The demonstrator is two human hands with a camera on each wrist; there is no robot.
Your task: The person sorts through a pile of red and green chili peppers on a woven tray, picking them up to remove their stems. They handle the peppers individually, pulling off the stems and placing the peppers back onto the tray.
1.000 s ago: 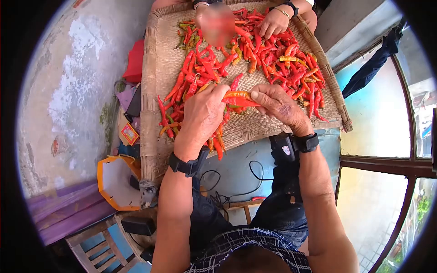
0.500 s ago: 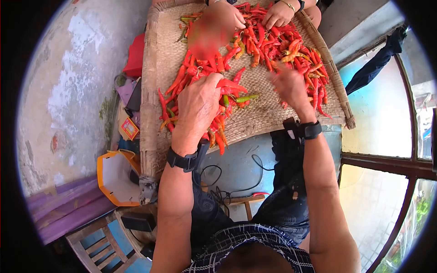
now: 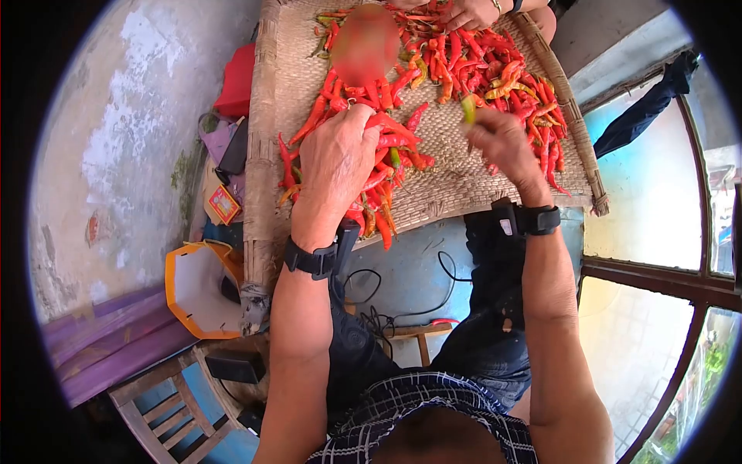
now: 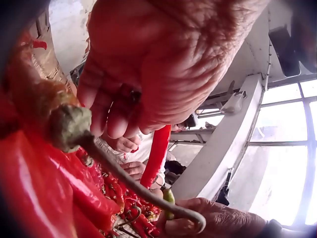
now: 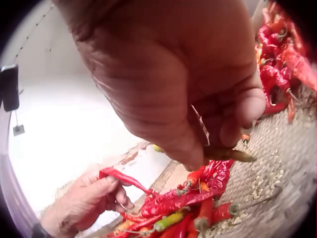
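Note:
My left hand (image 3: 336,158) is over the left pile of peppers, pinching a long red pepper (image 3: 393,125). The left wrist view shows that red pepper (image 4: 158,151) sticking out from beneath the palm. To the right, above the woven mat (image 3: 440,174), my right hand (image 3: 506,147) pinches a small yellow-green pepper (image 3: 468,108) between thumb and fingers. In the right wrist view the greenish pepper's tip (image 5: 240,156) projects beyond the fingertips, and my left hand (image 5: 89,198) grips the red pepper (image 5: 126,178) across from it.
Another person's hand (image 3: 471,14) reaches into the far peppers. A larger pile of red peppers (image 3: 533,108) lies at right, near the raised mat rim (image 3: 568,100). Pale seeds (image 5: 262,173) dot the weave. An orange-edged container (image 3: 202,290) stands at lower left.
My hands have parted from the orange-red pepper they both touched. My right hand has moved right and now pinches the yellow-green pepper. The other person's hands have drawn back toward the far edge.

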